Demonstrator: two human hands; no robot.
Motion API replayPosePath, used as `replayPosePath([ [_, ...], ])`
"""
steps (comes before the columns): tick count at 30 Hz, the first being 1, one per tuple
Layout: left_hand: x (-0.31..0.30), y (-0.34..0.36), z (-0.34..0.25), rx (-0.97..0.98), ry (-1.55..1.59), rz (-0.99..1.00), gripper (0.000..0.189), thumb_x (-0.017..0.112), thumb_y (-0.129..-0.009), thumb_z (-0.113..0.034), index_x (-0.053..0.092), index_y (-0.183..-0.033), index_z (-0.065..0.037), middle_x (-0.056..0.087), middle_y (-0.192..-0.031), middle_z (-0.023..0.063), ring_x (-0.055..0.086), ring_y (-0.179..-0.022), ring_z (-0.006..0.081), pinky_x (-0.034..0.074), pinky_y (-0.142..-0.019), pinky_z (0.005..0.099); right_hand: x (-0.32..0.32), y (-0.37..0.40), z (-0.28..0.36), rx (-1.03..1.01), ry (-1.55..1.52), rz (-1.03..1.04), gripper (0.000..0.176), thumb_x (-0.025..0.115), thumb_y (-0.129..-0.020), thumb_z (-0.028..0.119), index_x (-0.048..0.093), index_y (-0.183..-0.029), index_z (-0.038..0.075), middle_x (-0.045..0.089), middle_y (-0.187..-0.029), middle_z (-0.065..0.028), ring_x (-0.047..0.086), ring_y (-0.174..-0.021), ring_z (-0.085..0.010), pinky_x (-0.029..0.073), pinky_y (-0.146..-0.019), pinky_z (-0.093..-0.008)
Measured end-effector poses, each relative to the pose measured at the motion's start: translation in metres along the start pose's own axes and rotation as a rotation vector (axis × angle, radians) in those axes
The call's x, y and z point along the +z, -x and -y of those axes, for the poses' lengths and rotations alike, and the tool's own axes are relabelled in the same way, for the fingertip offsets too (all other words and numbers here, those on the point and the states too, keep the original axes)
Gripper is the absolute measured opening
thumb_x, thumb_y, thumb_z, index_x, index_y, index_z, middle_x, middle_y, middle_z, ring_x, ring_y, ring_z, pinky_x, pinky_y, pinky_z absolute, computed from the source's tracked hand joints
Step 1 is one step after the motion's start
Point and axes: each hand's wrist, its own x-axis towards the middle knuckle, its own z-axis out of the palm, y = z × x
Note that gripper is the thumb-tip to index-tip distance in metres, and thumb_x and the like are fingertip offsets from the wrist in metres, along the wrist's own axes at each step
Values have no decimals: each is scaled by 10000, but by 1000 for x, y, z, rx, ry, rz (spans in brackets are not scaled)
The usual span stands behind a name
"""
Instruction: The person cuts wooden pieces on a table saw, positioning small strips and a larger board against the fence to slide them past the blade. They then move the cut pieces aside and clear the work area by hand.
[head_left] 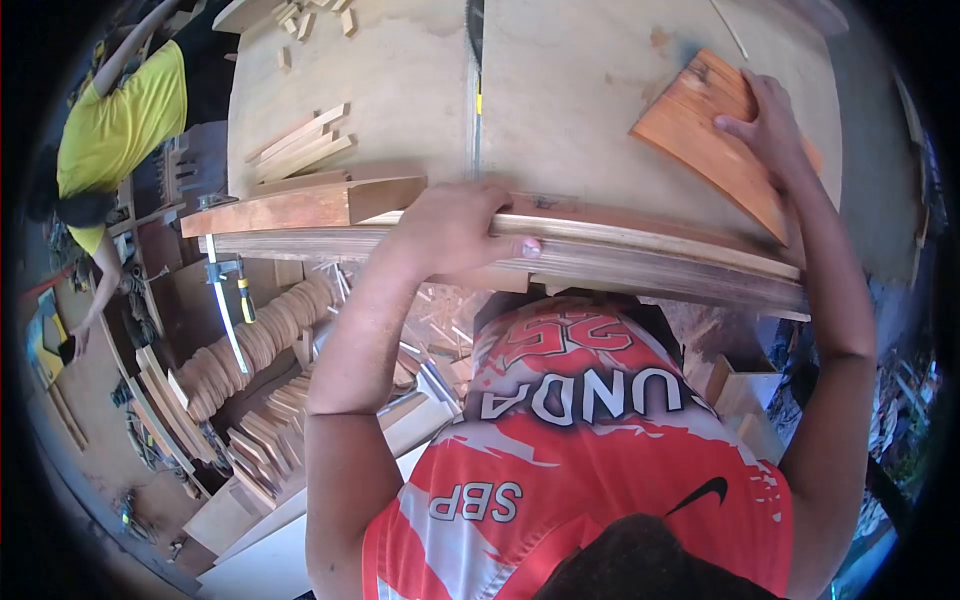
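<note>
My left hand point(448, 230) is closed over the wooden strip point(640, 232) along the near edge of the worktable, its thumb pressed against the front side. My right hand point(772, 130) grips the right edge of an orange-brown wooden board point(700, 125), with the thumb on its top face. This board lies slanted on the right half of the table point(580, 110), its lower corner close to the strip. Left of my left hand, a thick wooden block point(290, 205) sits along the same edge.
A saw blade point(475, 35) and its slot split the tabletop. Thin sticks point(305, 143) and small offcuts point(290, 20) lie on the left half. A clamp point(225, 300) hangs at the front left. Cut wood pieces point(265, 440) stack below. A person in yellow point(130, 120) is at left.
</note>
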Motion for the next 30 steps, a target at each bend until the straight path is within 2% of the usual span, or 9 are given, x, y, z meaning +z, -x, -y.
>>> replayPosePath([
  [2,-13,9,-1,-65,-19,50,677,633,-809,-661,669,-1131,-67,679,-1002,190,649,-998,372,500,-865,468,16,-4,24,-167,-52,-141,930,853,-667,495,501,-1388,26,554,-1217,-178,503,-1177,-346,413,-1023,-429],
  [5,15,-6,-1,75,-2,-63,662,632,-807,-662,678,-1115,-78,684,-998,183,658,-969,368,507,-855,476,12,-2,46,-128,12,-92,931,856,-658,486,502,-1383,23,554,-1227,-187,504,-1163,-362,415,-1012,-435],
  [13,13,8,-6,-61,25,-78,681,630,-795,-676,681,-1100,-69,693,-1030,173,643,-1033,375,510,-866,475,25,-27,86,-212,-82,-161,758,839,-719,388,540,-1309,17,561,-1203,-199,504,-1137,-380,411,-1006,-444],
  [16,10,29,-21,0,-107,-293,581,691,-805,-578,684,-1090,-73,693,-1050,161,646,-1027,364,512,-863,471,26,-33,99,-137,-67,-88,771,836,-723,411,537,-1315,19,558,-1235,-188,496,-1176,-371,398,-1035,-445],
  [18,-7,56,-38,217,44,-611,422,754,-815,-412,689,-1072,-84,696,-1066,143,653,-1026,340,516,-872,451,37,-35,87,-171,-101,-140,825,837,-722,398,496,-1387,48,543,-1268,-191,486,-1204,-369,383,-1060,-439],
  [20,-32,90,-33,135,6,-763,322,775,-821,-280,698,-1059,-77,704,-1055,123,668,-1015,299,520,-883,407,26,-24,86,-223,-147,-109,886,856,-693,371,463,-1428,71,517,-1324,-190,462,-1253,-370,366,-1085,-447],
  [25,-122,132,117,-269,-168,-942,227,678,-926,-234,707,-1032,-35,726,-955,132,699,-920,271,530,-811,356,-20,42,60,-302,157,152,1197,943,-462,167,380,-1518,194,248,-1612,-154,228,-1488,-362,267,-1176,-532],
  [29,-169,99,295,-354,-347,-576,247,720,-869,-235,692,-1049,-68,725,-976,135,688,-929,324,536,-794,400,-28,74,76,-30,237,289,1252,944,-422,98,367,-1526,224,208,-1627,-156,205,-1494,-378,279,-1188,-512],
  [30,-171,85,342,-334,-473,-340,279,760,-816,-230,687,-1036,-74,722,-973,129,684,-935,323,532,-804,415,-26,72,76,-20,200,297,1290,937,-405,66,340,-1539,219,202,-1628,-157,202,-1495,-375,249,-1210,-482],
])
